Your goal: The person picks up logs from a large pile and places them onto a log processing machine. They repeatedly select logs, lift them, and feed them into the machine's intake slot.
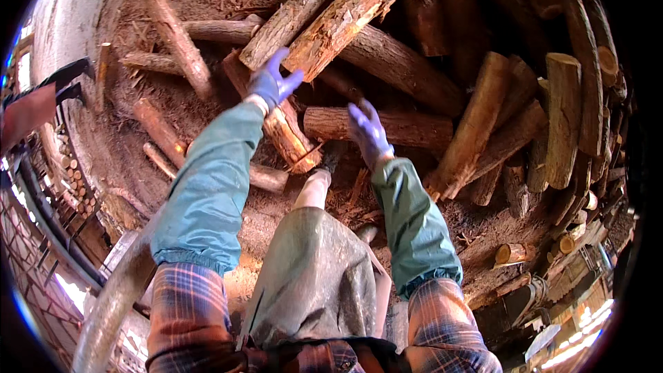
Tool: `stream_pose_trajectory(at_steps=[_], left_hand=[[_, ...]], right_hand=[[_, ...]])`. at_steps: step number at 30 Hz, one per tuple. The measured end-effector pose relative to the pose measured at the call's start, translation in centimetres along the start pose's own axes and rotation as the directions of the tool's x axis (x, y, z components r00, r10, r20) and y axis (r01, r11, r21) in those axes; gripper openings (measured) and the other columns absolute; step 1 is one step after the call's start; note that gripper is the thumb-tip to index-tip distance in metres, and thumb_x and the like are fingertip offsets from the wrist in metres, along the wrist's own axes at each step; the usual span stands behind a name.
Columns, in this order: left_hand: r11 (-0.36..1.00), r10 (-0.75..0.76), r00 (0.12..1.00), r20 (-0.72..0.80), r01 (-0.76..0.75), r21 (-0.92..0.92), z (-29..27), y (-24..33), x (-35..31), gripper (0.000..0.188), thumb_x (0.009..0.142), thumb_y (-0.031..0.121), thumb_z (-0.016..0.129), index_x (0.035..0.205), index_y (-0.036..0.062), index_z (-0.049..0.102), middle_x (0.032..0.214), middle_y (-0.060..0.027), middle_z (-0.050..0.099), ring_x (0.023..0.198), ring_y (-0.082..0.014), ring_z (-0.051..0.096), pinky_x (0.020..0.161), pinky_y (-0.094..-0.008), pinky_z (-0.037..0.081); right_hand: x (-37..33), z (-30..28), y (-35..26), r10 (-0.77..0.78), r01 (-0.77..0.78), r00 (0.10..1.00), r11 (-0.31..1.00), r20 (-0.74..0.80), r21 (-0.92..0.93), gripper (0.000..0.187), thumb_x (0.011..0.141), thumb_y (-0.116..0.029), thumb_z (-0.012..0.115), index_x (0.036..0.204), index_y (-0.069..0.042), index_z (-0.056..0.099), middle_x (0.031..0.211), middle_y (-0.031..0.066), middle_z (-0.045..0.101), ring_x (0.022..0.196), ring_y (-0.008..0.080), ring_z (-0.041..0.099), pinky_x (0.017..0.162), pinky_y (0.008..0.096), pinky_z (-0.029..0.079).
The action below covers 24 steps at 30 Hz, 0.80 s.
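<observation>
My left hand, in a purple glove, has its fingers spread close to the near ends of two logs. One is a bark-covered log, the other a partly peeled orange-brown log; contact is hard to tell. Below that hand a split-looking log slants toward my feet. My right hand, gloved in purple too, is stretched out with nothing in it, in front of a reddish log that lies crosswise. Green sleeve covers reach both wrists.
A heap of logs fills the right side, several leaning upright. Loose logs and bark scraps lie on the dirt floor at the left. A thick pale pole or pipe runs beside my left arm. A grey apron covers my lap.
</observation>
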<state>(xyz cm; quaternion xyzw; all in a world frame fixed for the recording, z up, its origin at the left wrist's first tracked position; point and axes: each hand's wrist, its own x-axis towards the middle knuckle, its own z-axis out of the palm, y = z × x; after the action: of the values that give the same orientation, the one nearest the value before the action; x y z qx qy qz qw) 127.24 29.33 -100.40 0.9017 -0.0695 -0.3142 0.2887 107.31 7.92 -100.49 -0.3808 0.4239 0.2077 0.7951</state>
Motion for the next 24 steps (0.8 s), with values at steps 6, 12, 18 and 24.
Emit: stream_pose_trajectory(at_steps=[6,12,18,24], left_hand=[[0.972,0.03,0.984,-0.176,0.013,0.236,3.6,1.4,7.9,0.084,0.081,0.055,0.074,0.145,0.0085,0.045,0.139,-0.026,0.053,0.127,-0.0431,0.052,0.107,-0.0449,0.043],[0.955,0.206,0.978,-0.024,-0.207,-0.214,6.1,3.9,-1.2,0.076,0.082,0.044,0.08,0.137,0.0011,0.05,0.123,-0.0223,0.062,0.107,-0.0332,0.064,0.093,-0.0434,0.052],[0.299,-0.243,0.828,0.505,0.559,-0.773,10.0,8.3,-7.4,0.082,0.089,0.06,0.066,0.143,0.0018,0.046,0.123,-0.0131,0.062,0.119,-0.0234,0.055,0.106,-0.0369,0.043],[0.051,0.124,0.593,0.795,0.797,-0.602,6.0,19.2,-9.3,0.067,0.093,0.058,0.061,0.135,0.0052,0.055,0.119,-0.0108,0.067,0.107,-0.0209,0.065,0.095,-0.0397,0.054]], right_hand=[[18.3,7.1,-5.4,-0.341,0.348,0.937,0.919,-0.071,0.184,0.107,0.084,-0.038,0.08,0.157,-0.006,0.009,0.142,0.017,0.05,0.132,0.0269,0.048,0.11,0.0389,0.038],[12.5,1.8,-2.6,-0.247,0.221,0.968,0.92,0.04,0.324,0.069,0.097,-0.04,0.063,0.149,-0.001,0.038,0.142,0.0128,0.051,0.13,0.0216,0.049,0.113,0.035,0.037],[-7.7,-2.3,-5.2,0.182,-0.253,0.967,0.754,0.177,0.606,0.076,0.094,-0.064,0.054,0.142,-0.005,0.05,0.135,0.0142,0.061,0.116,0.0255,0.064,0.103,0.0417,0.049],[-21.4,0.4,2.6,0.332,-0.326,0.943,0.899,0.028,0.292,0.041,0.097,-0.037,0.064,0.123,-0.006,0.059,0.093,0.0073,0.07,0.086,0.0156,0.067,0.079,0.0353,0.057]])
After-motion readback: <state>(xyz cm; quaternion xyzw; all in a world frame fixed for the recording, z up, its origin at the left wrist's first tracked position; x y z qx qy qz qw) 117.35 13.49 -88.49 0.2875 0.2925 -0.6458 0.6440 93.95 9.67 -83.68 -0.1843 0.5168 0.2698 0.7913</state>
